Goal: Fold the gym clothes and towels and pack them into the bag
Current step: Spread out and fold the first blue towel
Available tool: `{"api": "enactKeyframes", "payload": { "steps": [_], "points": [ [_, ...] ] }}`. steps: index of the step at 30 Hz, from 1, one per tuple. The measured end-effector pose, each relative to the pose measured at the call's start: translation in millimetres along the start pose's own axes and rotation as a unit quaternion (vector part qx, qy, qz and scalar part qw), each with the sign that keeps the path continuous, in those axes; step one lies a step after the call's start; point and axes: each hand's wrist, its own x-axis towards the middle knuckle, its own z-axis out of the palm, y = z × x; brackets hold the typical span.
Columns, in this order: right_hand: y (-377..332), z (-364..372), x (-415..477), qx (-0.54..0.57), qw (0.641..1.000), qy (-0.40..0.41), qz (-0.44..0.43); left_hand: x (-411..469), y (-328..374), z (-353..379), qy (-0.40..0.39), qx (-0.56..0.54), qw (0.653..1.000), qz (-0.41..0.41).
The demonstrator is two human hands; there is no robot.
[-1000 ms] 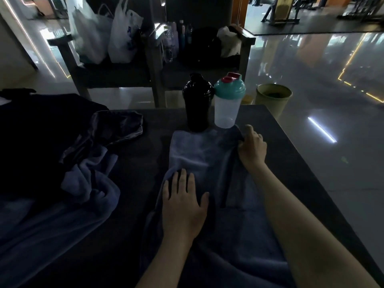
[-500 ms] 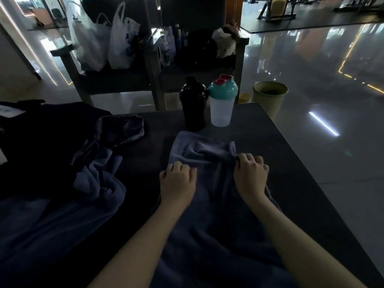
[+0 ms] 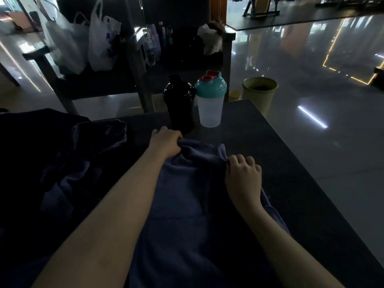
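The room is dim. A dark tabletop (image 3: 270, 142) spreads under the left hand (image 3: 166, 142) and the right hand (image 3: 243, 177), with its far corner up and to the right of the right hand. Beyond the left hand stand dark wooden seats (image 3: 99, 84), set apart from the table. Just past that corner a pale green bin (image 3: 259, 90) sits on the floor. The glossy grey floor (image 3: 311, 69) mirrors a white light strip (image 3: 312, 119) and thin yellow lines (image 3: 332, 48) well to the right of the right hand. Farthest off lies a black mat (image 3: 291, 17) bearing gym equipment (image 3: 261, 7).
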Motion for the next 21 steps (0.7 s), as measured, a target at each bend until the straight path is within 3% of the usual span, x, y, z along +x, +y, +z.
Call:
{"api": "enactKeyframes", "payload": {
  "steps": [2,9,12,16,21],
  "points": [
    [-1,-1,1,0.0,1.0,0.003,-0.001,-8,-6,-7,0.01,0.066,0.998,0.005],
    [-3,-6,1,0.01,1.0,-0.017,0.001,-55,-59,-31,-0.026,0.105,0.994,-0.029],
    [-3,-11,1,0.028,0.999,-0.039,-0.003,-73,-70,-50,0.015,-0.019,0.997,-0.07],
    [2,-24,1,0.117,0.989,-0.089,0.035,-97,-64,-78,0.052,-0.197,0.976,-0.07],
    [11,-66,4,0.17,0.974,-0.09,0.121,-122,-51,-101,0.079,-0.219,0.97,-0.075]
  ]
}}
